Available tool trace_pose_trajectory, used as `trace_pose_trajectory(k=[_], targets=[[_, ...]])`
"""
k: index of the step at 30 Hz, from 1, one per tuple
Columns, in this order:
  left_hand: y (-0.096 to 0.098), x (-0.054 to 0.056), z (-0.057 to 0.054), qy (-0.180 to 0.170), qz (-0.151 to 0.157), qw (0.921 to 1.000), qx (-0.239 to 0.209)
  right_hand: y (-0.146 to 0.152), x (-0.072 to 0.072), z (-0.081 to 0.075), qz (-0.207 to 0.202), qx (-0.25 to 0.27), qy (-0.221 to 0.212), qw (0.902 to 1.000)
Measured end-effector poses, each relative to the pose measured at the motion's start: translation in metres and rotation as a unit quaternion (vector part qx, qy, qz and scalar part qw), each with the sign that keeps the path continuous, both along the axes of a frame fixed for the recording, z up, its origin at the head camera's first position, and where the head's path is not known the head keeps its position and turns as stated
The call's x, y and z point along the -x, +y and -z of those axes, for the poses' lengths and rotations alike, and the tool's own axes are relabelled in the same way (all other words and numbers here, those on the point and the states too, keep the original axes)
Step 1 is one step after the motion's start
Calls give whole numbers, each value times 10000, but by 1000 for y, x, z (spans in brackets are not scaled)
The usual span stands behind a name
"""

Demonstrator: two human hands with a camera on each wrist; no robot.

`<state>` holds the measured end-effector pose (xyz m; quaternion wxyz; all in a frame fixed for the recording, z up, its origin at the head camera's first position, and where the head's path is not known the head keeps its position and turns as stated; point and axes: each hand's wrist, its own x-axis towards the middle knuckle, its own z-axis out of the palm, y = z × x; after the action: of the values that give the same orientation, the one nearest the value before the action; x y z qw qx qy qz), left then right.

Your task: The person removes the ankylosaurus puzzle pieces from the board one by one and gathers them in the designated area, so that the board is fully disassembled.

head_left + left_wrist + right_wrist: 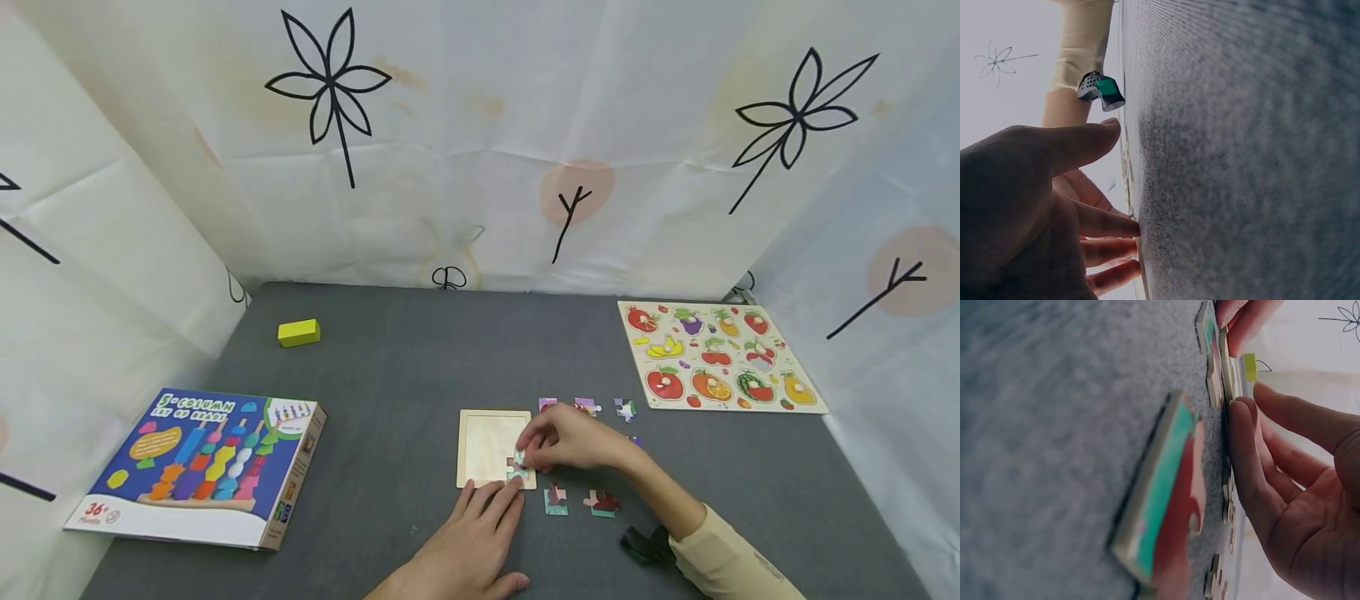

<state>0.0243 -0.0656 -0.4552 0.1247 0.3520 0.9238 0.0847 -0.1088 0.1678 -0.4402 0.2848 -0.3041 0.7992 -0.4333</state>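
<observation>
A square wooden puzzle tray (483, 433) lies flat in front of me, with a jigsaw piece (516, 473) set in its near right corner. My left hand (480, 533) rests at the tray's near edge, fingers extended and fingertips against the rim. From the right, my right hand (573, 437) reaches over the tray and pinches a small light puzzle piece (520, 457) at the right rim, just behind the corner piece. Its fingers cover most of that piece. In the right wrist view, thumb and fingertips (1239, 407) meet close to the tray's edge.
Loose puzzle pieces lie right of the tray, among them a teal-edged one (556, 501), a dark red one (602, 502) and several behind my right hand. A fruit board (701, 358) is at the back right, a yellow block (298, 333) at the back left, a boxed toy (202, 467) at left.
</observation>
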Motion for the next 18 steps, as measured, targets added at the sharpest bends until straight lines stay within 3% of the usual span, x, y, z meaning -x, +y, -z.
trace_pose_trajectory(k=[18], targets=[[-1, 1, 0, 44, 53, 10000, -62, -7, -1, 0, 140, -235, 330, 9991]])
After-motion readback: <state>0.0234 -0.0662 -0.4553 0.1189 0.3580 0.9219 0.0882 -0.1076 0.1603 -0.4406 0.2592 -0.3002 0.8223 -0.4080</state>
